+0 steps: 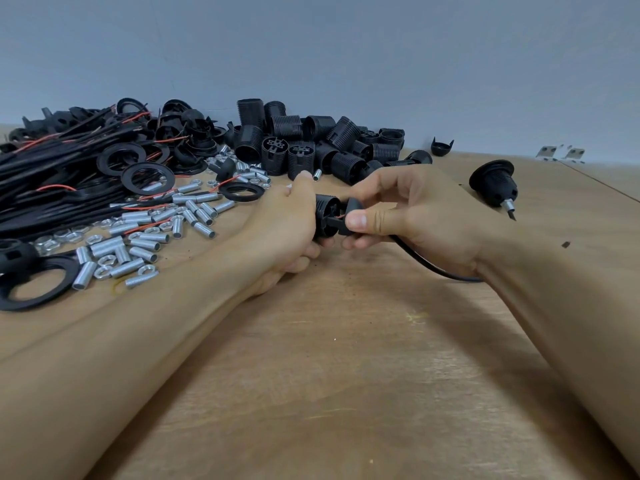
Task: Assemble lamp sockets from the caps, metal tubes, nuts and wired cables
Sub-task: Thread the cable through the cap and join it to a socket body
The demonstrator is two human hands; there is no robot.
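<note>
On the wooden table (pixel 346 341) before a grey wall, the left hand (pixel 287 230) gripped a black threaded socket body (pixel 325 216); the right hand (pixel 408 209) pinched a black cap (pixel 348 216) against it, cable (pixel 426 261) trailing beneath the wrist; metal tubes (pixel 145 237) lay left.

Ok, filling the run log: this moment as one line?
step: joining cap to socket body | left hand: grips socket body | right hand: pinches cap on cable | finished socket: on table, right

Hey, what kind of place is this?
Probably a small assembly workbench: a plywood table heaped with black socket bodies, loose metal tubes and bundled cables.
</note>
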